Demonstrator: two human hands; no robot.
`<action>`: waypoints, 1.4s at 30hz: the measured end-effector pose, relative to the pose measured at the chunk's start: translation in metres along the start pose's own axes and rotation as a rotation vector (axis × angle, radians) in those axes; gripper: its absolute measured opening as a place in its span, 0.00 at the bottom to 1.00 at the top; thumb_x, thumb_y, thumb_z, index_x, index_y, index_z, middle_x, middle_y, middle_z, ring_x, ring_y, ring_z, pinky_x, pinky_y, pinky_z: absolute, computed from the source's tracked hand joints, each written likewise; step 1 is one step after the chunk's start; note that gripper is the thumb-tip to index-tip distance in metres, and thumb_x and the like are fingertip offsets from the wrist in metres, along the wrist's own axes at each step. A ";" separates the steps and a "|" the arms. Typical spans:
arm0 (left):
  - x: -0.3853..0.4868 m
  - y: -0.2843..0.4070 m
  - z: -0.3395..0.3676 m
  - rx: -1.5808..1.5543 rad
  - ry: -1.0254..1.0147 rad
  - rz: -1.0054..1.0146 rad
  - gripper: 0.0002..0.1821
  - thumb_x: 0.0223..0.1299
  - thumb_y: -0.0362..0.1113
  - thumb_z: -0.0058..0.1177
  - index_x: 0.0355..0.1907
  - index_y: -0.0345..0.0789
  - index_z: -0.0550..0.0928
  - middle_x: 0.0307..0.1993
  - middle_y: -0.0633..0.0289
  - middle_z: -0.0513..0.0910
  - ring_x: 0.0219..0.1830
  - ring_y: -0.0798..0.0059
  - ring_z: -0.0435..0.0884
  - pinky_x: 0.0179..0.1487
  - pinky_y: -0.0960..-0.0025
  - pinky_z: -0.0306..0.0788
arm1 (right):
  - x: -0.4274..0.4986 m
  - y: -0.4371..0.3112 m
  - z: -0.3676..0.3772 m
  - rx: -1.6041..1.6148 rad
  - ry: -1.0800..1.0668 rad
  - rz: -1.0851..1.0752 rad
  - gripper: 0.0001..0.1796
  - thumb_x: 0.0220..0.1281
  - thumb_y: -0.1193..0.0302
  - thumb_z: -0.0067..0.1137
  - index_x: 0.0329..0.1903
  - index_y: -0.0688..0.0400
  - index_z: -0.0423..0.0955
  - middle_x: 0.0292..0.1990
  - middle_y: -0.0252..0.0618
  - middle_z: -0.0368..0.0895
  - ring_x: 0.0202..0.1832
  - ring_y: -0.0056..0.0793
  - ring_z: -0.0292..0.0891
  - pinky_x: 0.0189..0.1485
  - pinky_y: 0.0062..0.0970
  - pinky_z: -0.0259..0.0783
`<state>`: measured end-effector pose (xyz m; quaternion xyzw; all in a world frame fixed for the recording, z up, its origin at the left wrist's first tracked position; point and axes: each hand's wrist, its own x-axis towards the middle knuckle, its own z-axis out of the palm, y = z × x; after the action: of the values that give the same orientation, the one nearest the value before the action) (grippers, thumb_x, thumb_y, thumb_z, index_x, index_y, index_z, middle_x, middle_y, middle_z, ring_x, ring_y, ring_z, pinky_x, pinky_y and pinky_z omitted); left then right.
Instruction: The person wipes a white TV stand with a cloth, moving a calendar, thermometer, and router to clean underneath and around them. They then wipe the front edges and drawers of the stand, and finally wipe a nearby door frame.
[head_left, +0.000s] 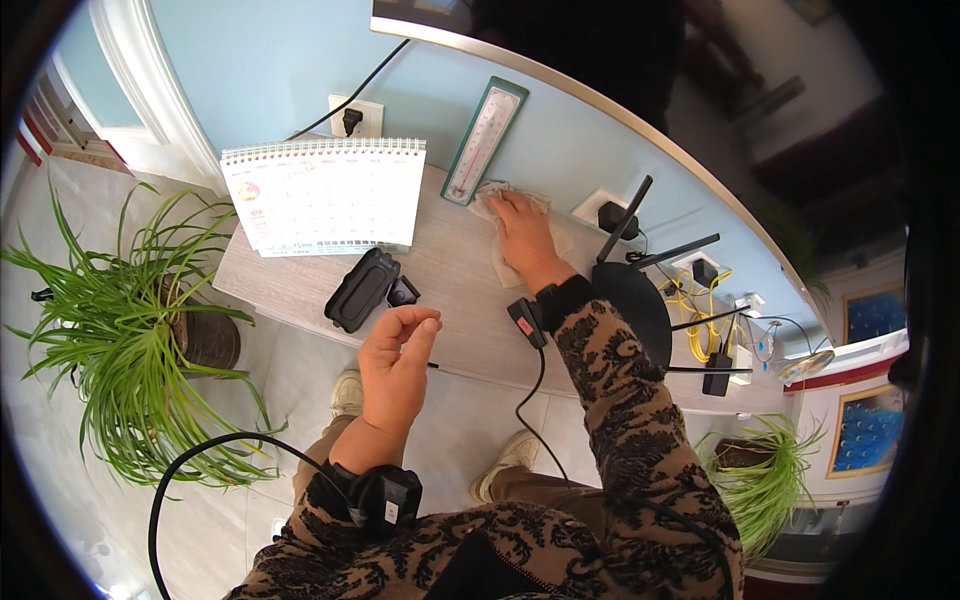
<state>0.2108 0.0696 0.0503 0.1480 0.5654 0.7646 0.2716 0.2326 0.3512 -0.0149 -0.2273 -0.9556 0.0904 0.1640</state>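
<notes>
My right hand (527, 238) presses on a crumpled pale cloth (501, 259), which lies on the wood-grain top of a wall-side cabinet (457, 315). Its fingers reach the back of the top, close to the foot of a green-framed thermometer (484, 141) that leans on the wall. In front of the cabinet's edge hovers my left hand (396, 367), fingers curled and thumb near the index fingertip, with nothing visible in it. Beyond that hand are a black plastic case (363, 291) and a small black device (403, 292).
A spiral desk calendar (330, 195) stands at the left. Right of my forearm sit a black router (637, 300) with several antennas, plugs and a yellow cable coil (697, 330). A cabled black box (527, 322) rests by my sleeve. Potted spider plants (135, 337) flank the cabinet; a television (585, 67) hangs above.
</notes>
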 end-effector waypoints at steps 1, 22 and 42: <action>0.000 -0.001 0.001 -0.004 -0.001 -0.007 0.06 0.62 0.30 0.54 0.40 0.31 0.79 0.38 0.65 0.82 0.41 0.82 0.78 0.48 0.77 0.70 | 0.003 -0.002 -0.001 -0.068 -0.003 -0.014 0.19 0.62 0.71 0.51 0.56 0.50 0.73 0.58 0.39 0.71 0.62 0.39 0.63 0.62 0.39 0.60; -0.002 0.002 0.001 -0.002 -0.038 -0.039 0.07 0.63 0.30 0.53 0.40 0.30 0.79 0.36 0.65 0.80 0.41 0.81 0.77 0.48 0.78 0.69 | -0.050 0.032 -0.027 -0.318 -0.028 0.448 0.20 0.63 0.68 0.46 0.58 0.52 0.71 0.61 0.39 0.67 0.63 0.42 0.61 0.59 0.45 0.62; 0.001 0.006 -0.012 0.005 -0.007 -0.049 0.06 0.63 0.30 0.53 0.39 0.31 0.79 0.36 0.65 0.81 0.40 0.80 0.78 0.48 0.76 0.69 | -0.089 0.011 0.008 -0.270 0.219 0.298 0.19 0.59 0.71 0.48 0.54 0.54 0.73 0.60 0.42 0.70 0.61 0.45 0.64 0.60 0.47 0.59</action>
<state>0.2025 0.0597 0.0522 0.1377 0.5696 0.7559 0.2918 0.3089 0.3192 -0.0497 -0.3945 -0.8913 -0.0402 0.2198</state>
